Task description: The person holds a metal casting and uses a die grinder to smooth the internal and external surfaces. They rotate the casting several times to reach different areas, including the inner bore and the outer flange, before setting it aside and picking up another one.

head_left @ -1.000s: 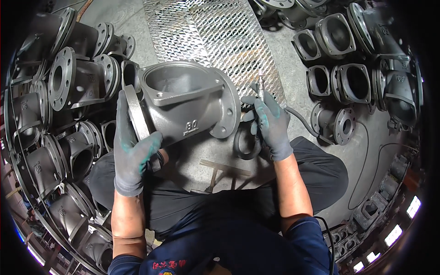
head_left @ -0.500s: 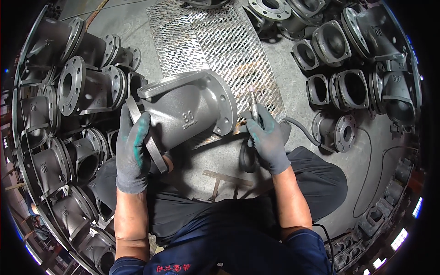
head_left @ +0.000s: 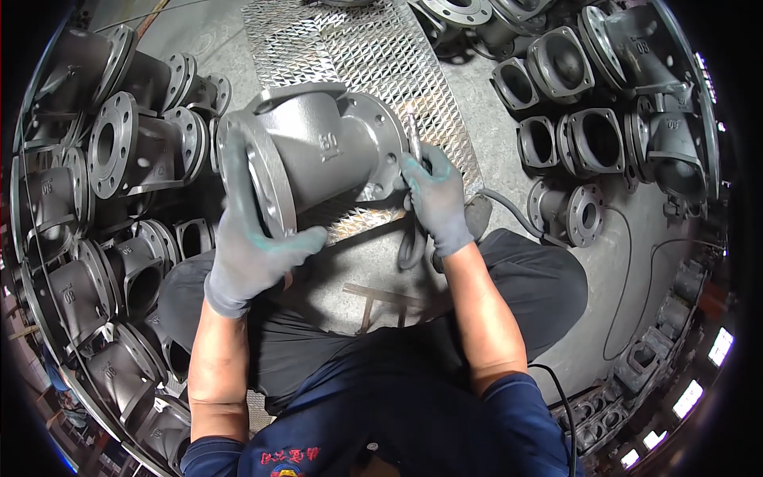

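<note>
In front of me, a grey cast-iron valve body (head_left: pixel 318 147) leans over a metal tread plate, its flanged ends to left and right and a third flange on top. My left hand (head_left: pixel 258 246), in a grey glove with green patches, holds the left flange. Its fingers reach into the flange opening, and the thumb sticks out to the right below the rim. My gloved right hand (head_left: pixel 437 195) is closed around a slim metal handheld grinder (head_left: pixel 415 137), whose tip points up beside the right flange. Whether the tip touches the casting I cannot tell.
The silvery tread plate (head_left: pixel 389 56) lies on the concrete floor. Stacked valve bodies (head_left: pixel 139 151) crowd the left, and more castings (head_left: pixel 592 143) stand at the right. A dark hose (head_left: pixel 513 208) runs by my right hand. A rusty metal stand (head_left: pixel 381 296) sits between my legs.
The valve body has turned, showing more of its left flange's opening. My left hand has shifted from the flange's outer side into that opening, thumb swung outward. The grinder has come closer to the right flange.
</note>
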`<state>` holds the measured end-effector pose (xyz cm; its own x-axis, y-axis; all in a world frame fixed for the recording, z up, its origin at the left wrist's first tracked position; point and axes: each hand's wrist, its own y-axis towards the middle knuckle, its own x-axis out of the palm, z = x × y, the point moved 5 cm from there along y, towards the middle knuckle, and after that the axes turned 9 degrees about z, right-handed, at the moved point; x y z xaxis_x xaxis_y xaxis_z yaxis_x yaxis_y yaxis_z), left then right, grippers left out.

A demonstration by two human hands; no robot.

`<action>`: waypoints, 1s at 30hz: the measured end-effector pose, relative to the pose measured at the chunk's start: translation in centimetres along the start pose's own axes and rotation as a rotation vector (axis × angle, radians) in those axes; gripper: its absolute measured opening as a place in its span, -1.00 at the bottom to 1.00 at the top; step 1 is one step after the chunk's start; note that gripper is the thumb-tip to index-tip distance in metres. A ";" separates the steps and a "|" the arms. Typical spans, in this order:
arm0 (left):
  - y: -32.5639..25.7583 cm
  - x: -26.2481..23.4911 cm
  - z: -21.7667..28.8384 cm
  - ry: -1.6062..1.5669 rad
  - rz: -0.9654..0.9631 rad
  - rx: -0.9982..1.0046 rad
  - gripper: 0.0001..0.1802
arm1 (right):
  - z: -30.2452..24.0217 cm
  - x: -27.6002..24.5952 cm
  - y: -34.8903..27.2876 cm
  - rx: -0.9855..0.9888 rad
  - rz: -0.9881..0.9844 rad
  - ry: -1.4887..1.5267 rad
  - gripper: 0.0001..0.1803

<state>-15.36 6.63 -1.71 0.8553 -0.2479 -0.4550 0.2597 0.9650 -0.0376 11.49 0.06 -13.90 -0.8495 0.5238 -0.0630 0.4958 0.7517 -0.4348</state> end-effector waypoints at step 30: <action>-1.7 1.0 1.2 0.191 -0.185 0.236 0.50 | 2.2 -2.5 1.0 0.018 -0.024 0.051 -0.56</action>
<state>-14.41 4.61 -1.06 0.6904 -0.3749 -0.6187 0.5182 0.8531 0.0614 13.72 -1.37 -16.11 -0.8508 0.5254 -0.0069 0.4714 0.7575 -0.4516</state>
